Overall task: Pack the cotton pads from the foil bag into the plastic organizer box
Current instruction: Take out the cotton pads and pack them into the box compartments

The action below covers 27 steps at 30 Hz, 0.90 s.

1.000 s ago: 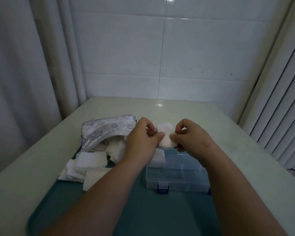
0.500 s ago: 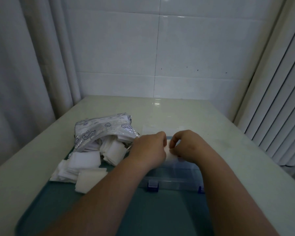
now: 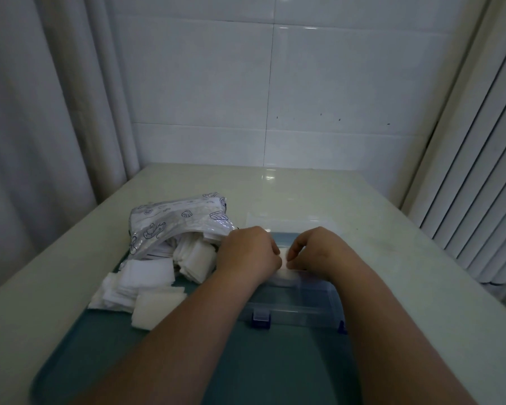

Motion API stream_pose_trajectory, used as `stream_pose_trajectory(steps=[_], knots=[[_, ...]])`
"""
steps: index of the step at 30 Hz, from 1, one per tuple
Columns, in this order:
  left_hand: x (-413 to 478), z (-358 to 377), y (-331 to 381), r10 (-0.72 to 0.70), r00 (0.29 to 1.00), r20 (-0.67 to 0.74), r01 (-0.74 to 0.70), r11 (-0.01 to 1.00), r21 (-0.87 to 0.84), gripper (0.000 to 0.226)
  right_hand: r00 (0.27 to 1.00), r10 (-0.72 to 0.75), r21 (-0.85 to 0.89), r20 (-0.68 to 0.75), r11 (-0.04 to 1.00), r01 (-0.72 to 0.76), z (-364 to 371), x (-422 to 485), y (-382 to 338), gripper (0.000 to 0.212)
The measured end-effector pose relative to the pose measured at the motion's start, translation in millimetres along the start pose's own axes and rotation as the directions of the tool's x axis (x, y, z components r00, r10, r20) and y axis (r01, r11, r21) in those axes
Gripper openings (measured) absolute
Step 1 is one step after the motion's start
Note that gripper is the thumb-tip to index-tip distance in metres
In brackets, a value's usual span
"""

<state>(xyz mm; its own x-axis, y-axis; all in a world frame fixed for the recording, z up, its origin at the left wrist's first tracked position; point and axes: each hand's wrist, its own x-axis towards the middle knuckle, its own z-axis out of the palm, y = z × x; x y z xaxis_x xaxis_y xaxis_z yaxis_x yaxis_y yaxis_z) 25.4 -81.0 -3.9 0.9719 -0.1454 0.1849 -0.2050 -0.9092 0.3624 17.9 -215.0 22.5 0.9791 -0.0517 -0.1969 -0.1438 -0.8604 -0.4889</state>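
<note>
Pressing a small white cotton pad (image 3: 284, 254) down into a back compartment of the clear plastic organizer box (image 3: 301, 308), with both hands meeting over it. Best done by keeping the pad flat and square to the compartment walls, seating it with the fingertips rather than dropping it, so later pads stack evenly and the lid (image 3: 292, 222), lying open behind on the worktop (image 3: 319, 188), can close over them. Worth easing the fingers away one side at a time, since soft cotton probably clings and lifts out again. Left hand (image 3: 247, 255): curled nearly closed, knuckles up, fingertips pinching or pressing the left edge of the pad; exact contact hidden by the hand itself. Right hand (image 3: 316, 251): likewise curled, fingers bent down onto the pad's right edge, thumb side toward the left hand. Cannot tell whether either is gripping or only pushing down. Remaining supply well to the left: foil bag (image 3: 176, 226) lying on its side, mouth open toward the box, loose cotton pads (image 3: 146, 276) spilling from it in a heap onto the teal tray (image 3: 158, 372). Near compartments of the box looking unfilled, so much packing seemingly left to do.
</note>
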Motion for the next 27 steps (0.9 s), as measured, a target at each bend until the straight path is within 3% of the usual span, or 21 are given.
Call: stream_pose_trajectory(steps=[8,20,25,27], knots=[[11.5,4.5,-2.0,-0.033,0.997,0.069,0.029,0.998,0.052,0.027,0.998,-0.051,0.025,0.024,0.998,0.050,-0.3,-0.8,6.8,0.036],[12.5,10.3,-1.7,-0.053,0.996,0.071,0.051,0.998,0.025,0.025,0.999,-0.034,0.008,0.023,0.999,0.034,-2.1,2.4,10.1,0.033],[12.3,9.3,-2.2,-0.074,0.995,0.065,0.074,0.997,0.010,0.022,1.000,-0.011,0.110,0.012,0.994,0.010,-7.0,0.5,9.6,0.029],[10.5,9.5,-0.5,-0.069,0.996,0.059,0.067,0.997,0.025,0.021,0.999,-0.023,0.021,0.027,1.000,0.022,-5.9,0.8,7.4,0.032]])
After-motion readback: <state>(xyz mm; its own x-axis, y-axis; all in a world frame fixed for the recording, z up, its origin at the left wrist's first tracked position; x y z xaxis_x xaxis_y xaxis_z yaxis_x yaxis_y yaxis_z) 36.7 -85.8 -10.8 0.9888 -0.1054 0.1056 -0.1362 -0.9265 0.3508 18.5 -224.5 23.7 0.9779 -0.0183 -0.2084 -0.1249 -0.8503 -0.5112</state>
